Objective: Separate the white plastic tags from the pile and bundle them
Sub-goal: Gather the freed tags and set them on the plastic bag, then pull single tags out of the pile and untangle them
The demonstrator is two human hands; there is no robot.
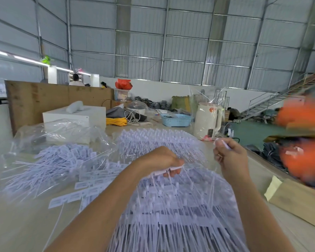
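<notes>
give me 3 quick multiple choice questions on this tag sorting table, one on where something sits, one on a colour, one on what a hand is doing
1. Where is the kettle?
A. right of the blue basket
B. on the white box
C. in the left hand

2. What colour is the coiled cord?
A. green
B. yellow
C. black

3. What is the left hand doing?
A. lying flat and empty
B. gripping a bunch of white tags
C. lifting the basket

Answers: 1 A, it stands just right of the basket; 2 B, the coil is bright yellow; 3 B, fingers curl round tags.
</notes>
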